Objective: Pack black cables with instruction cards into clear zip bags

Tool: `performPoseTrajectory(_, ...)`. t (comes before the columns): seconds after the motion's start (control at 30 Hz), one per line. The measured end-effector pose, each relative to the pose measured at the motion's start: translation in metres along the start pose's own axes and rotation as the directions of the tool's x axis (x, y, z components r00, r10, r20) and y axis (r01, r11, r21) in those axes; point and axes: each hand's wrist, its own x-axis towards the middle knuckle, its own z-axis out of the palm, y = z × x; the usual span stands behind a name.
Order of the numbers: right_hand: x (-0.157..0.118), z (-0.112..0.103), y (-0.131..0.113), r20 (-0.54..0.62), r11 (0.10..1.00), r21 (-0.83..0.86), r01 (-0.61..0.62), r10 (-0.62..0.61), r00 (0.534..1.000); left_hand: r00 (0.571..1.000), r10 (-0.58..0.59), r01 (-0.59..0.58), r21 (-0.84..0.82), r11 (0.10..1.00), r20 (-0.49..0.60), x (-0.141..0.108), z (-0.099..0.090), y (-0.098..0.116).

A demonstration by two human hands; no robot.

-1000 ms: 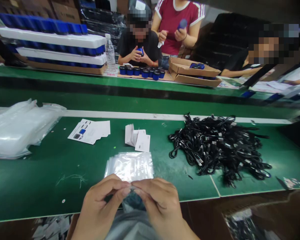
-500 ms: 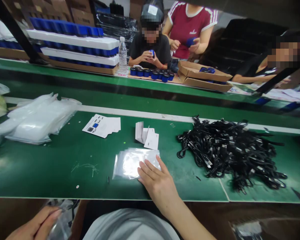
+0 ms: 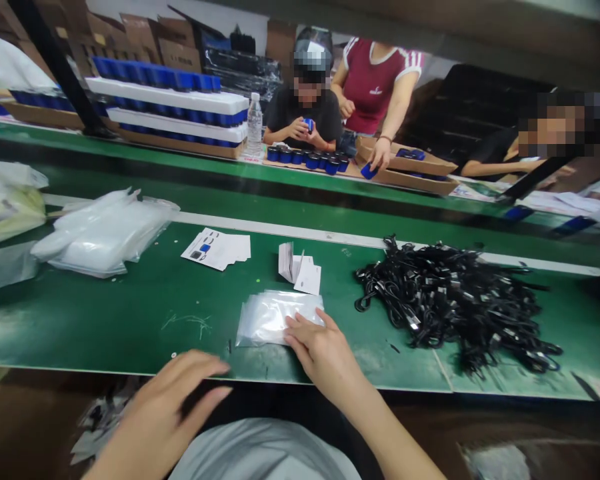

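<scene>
My right hand rests with spread fingers on the right end of a small stack of clear plastic bags on the green table. My left hand hovers at the table's front edge, thumb and fingers apart, holding nothing. Just behind the bags stands a folded stack of white leaflets, with loose ones beside it. Farther left lie fanned printed cards. A large heap of black cables lies to the right of my right hand.
Filled plastic bags lie at the left. Across the table, people handle blue items beside a bottle, stacked white trays and a cardboard box. Under the table at lower left is a pile of scraps.
My left hand has risen from below the table edge and opened; the clear plastic it held is gone from it. Across the table, a person's hand has lowered a blue item toward the box.
</scene>
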Motion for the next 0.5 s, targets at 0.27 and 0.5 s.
performPoseTrajectory(0.27, 0.009, -0.007, -0.001, -0.009, 0.998, 0.029, -0.056, 0.056, 0.998, 0.945, 0.182, -0.200, 0.042, 0.979, 0.271, 0.086, 0.046, 0.043)
performPoseTrajectory(0.5, -0.021, 0.007, -0.005, -0.451, 0.977, 0.046, 0.210, -0.167, 0.877, 0.976, 0.117, -0.133, 0.074, 0.988, 0.184, 0.087, 0.047, 0.036)
